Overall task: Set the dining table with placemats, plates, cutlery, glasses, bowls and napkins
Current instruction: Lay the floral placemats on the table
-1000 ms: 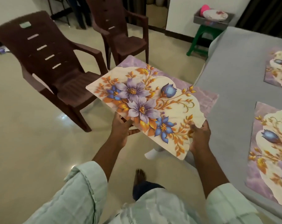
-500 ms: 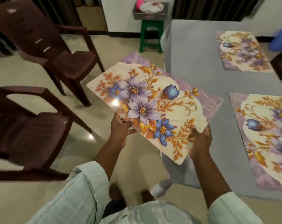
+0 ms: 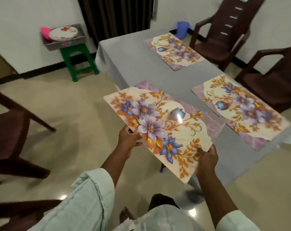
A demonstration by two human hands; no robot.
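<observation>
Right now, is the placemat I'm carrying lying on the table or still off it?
Off it: the placemat is tilted, held by left hand and right hand.

Head camera looks down, close, over the table (image 3: 124,52) corner.

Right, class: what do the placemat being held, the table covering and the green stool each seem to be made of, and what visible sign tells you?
Held placemat: probably glossy plastic or laminate; it stays flat in both hands and shows a bright glare spot.
Table covering: matte grey cloth, apparently; it drapes over the table edge.
Green stool: likely moulded plastic, uniform colour with a slight sheen.
</observation>
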